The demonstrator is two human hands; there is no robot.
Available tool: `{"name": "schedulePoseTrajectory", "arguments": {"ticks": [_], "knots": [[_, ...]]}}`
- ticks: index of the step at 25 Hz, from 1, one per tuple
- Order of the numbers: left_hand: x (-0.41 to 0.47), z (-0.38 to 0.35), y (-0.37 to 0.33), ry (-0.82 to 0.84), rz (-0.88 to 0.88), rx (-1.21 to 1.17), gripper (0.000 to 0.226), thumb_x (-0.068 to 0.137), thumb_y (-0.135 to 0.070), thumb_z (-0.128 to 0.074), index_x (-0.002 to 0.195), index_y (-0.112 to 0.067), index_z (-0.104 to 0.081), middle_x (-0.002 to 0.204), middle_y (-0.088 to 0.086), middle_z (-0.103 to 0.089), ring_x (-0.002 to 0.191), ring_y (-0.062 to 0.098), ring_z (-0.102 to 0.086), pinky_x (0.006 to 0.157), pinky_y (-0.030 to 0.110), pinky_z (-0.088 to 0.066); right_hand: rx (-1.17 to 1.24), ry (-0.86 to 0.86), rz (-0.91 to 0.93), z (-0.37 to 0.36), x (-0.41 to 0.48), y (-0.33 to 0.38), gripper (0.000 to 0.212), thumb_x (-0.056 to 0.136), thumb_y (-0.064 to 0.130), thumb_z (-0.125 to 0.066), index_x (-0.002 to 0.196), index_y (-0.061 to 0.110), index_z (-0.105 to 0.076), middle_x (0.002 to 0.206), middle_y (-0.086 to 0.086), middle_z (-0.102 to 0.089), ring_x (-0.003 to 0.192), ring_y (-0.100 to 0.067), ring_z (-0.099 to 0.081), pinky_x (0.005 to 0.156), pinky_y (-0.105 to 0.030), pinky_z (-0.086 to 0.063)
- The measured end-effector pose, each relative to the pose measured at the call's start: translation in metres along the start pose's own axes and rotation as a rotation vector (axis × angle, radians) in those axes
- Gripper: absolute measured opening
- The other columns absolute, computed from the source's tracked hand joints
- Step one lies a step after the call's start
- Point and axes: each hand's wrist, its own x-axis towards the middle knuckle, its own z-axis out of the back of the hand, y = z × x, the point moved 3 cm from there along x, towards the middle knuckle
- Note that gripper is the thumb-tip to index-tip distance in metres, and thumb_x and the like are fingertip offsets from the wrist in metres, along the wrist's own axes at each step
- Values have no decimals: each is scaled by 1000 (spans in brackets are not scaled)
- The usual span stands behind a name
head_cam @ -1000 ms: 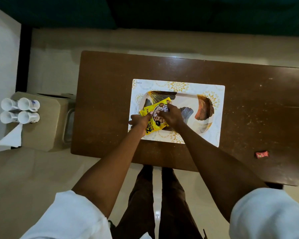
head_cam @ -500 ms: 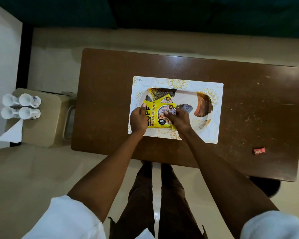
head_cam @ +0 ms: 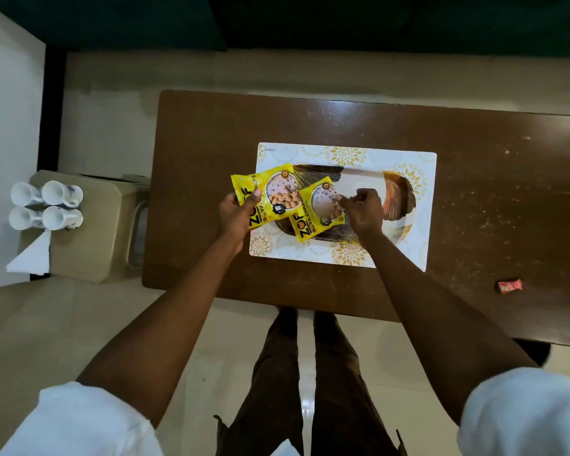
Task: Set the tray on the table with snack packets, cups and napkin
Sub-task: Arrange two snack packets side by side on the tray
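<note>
A patterned tray (head_cam: 399, 199) lies on a white and gold placemat (head_cam: 346, 156) on the brown table (head_cam: 211, 133). My left hand (head_cam: 236, 213) holds one yellow snack packet (head_cam: 267, 195) over the tray's left end. A second yellow snack packet (head_cam: 316, 212) lies on the tray, and my right hand (head_cam: 362, 209) pinches its right edge. Several white cups (head_cam: 46, 205) lie on their sides on a beige stand at the left, with a folded white napkin (head_cam: 32, 258) just in front of them.
A small red wrapper (head_cam: 509, 286) lies near the table's front right edge. The beige stand (head_cam: 102, 225) sits against the table's left side. My legs stand at the table's near edge.
The stacked yellow packets have been split apart. My left hand drew one packet to the left; my right hand slid the other to the right on the tray.
</note>
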Motion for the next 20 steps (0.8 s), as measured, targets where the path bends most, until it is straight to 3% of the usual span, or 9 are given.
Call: {"name": "schedulePoseTrajectory", "arguments": {"ticks": [3,6,9,10,13,16,17,20], "knots": [[19,-1,-16,-13,-32,19,33,92,-29,-79,115,-9,-67,104,6,-77,85,14,-75,68,28,-63,-150,113,41,-15,10,16,74,82,36,-87,136,0,-52,123,-14,-64,110,-28,-63,94,-44,-56],[32,-17,-25,3,-50,30,36,92,-29,-80,116,-5,-67,109,11,-78,93,20,-76,78,36,-64,-226,319,-5,-35,15,23,57,87,20,-82,133,-2,-56,124,-17,-64,106,-26,-63,87,-43,-57],[38,-34,-23,38,-46,85,38,92,-29,-80,119,-4,-70,107,10,-79,90,16,-76,75,33,-64,-227,591,-60,-43,10,13,41,88,13,-80,123,-6,-69,101,-18,-72,73,-16,-67,62,-24,-57],[38,-38,-20,64,-41,97,37,92,-28,-80,119,-5,-71,103,6,-79,85,11,-77,71,30,-63,-144,621,-72,-39,5,6,39,87,8,-80,120,-10,-69,98,-21,-72,68,-17,-69,62,-26,-59],[37,-53,-11,121,-21,129,32,92,-26,-80,114,-5,-73,97,6,-77,81,14,-73,71,30,-61,-17,570,-153,-17,-9,-25,40,85,2,-81,120,-12,-67,105,-28,-74,84,-32,-72,83,-47,-61],[37,-69,-9,146,-57,221,23,90,-21,-82,99,-2,-71,82,6,-69,74,17,-62,68,31,-51,64,510,-232,2,-23,-61,43,85,7,-83,122,-9,-68,94,-19,-76,68,-21,-72,65,-32,-63],[38,-73,-10,133,-72,255,24,89,-19,-82,99,0,-72,85,11,-70,77,19,-62,70,33,-51,97,493,-247,5,-28,-70,43,84,7,-84,121,-8,-69,98,-22,-77,69,-22,-72,66,-32,-63],[41,-80,-18,74,-96,296,34,86,-15,-85,109,7,-73,104,24,-76,85,22,-66,76,36,-55,229,449,-290,8,-41,-87,40,81,1,-85,117,-9,-70,113,-34,-73,90,-35,-71,92,-56,-60]]}}
